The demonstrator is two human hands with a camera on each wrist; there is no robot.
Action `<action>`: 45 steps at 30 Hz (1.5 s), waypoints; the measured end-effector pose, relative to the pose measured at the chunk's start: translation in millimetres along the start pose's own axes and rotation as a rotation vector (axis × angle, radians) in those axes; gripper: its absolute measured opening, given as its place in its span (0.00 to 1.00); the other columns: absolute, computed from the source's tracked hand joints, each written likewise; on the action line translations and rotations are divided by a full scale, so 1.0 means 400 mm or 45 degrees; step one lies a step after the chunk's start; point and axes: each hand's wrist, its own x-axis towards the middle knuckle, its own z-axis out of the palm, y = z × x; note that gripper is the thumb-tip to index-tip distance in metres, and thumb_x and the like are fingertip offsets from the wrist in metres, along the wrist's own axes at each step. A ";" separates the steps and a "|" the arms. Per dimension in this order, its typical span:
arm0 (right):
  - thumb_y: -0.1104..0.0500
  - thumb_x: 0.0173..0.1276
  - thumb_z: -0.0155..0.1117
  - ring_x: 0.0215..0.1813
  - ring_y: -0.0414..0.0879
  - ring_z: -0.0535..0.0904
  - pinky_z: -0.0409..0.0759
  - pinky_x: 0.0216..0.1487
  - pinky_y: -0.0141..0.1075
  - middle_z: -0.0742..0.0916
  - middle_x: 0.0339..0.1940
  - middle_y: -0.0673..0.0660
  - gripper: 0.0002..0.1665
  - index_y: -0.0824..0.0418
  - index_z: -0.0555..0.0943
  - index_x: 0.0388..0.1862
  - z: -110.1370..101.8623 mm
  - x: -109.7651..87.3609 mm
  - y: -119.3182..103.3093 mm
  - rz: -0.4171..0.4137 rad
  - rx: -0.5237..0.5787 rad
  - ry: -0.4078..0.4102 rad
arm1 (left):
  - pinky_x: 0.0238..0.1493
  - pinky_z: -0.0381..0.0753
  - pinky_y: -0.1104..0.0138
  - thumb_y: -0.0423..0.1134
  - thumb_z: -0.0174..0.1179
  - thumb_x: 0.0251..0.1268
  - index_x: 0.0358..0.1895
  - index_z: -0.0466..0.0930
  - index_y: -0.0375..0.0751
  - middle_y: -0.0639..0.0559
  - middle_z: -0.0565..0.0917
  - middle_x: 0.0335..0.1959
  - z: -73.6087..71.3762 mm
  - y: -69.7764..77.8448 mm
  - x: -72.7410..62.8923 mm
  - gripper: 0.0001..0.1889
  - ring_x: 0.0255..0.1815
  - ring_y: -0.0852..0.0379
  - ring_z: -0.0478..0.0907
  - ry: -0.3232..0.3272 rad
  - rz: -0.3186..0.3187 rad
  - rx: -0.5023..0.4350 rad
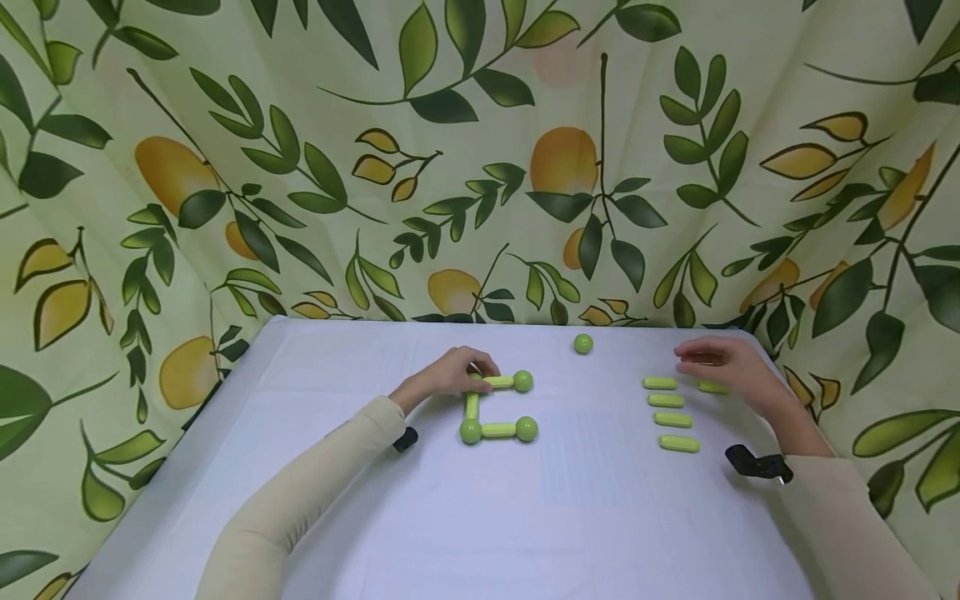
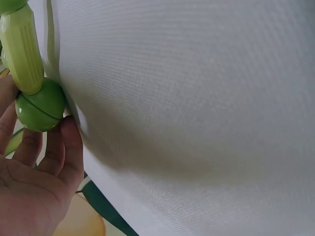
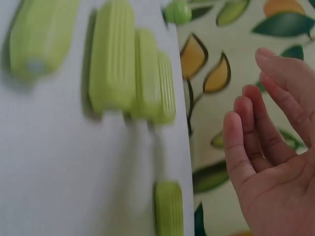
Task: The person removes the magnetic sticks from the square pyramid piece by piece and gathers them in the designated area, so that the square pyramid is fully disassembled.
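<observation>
My left hand grips a green ball at the far left corner of a joined shape of green balls and ribbed rods. In the left wrist view, a rod runs from that ball to another one. The shape opens to the right, with a near corner ball and end balls on its two arms. Over the table's right side hovers my right hand, holding nothing, fingers loosely bent. Beneath it lies a single green rod, partly hidden in the head view.
Several loose green rods lie in a column left of my right hand. A loose green ball sits near the back edge. White cloth covers the table; a leaf-and-fruit patterned curtain hangs behind it.
</observation>
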 end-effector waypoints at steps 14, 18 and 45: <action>0.63 0.67 0.74 0.48 0.49 0.83 0.81 0.49 0.30 0.86 0.49 0.66 0.19 0.71 0.83 0.53 0.204 0.101 -0.092 -0.069 0.159 -0.360 | 0.55 0.78 0.67 0.30 0.69 0.66 0.47 0.87 0.39 0.55 0.86 0.42 0.005 -0.002 -0.003 0.08 0.47 0.58 0.81 0.014 -0.038 -0.014; 0.64 0.66 0.74 0.49 0.51 0.83 0.80 0.50 0.31 0.86 0.50 0.67 0.19 0.72 0.83 0.53 0.253 0.125 -0.111 -0.072 0.192 -0.393 | 0.55 0.77 0.66 0.31 0.69 0.66 0.47 0.87 0.38 0.55 0.86 0.42 0.006 -0.002 -0.006 0.08 0.46 0.59 0.80 0.020 -0.048 -0.010; 0.66 0.61 0.78 0.53 0.60 0.82 0.79 0.58 0.48 0.86 0.52 0.66 0.23 0.72 0.83 0.54 0.419 0.232 -0.166 -0.169 0.258 -0.521 | 0.55 0.77 0.68 0.31 0.69 0.67 0.47 0.87 0.39 0.57 0.86 0.41 0.007 -0.010 -0.002 0.08 0.46 0.60 0.80 0.036 -0.028 -0.015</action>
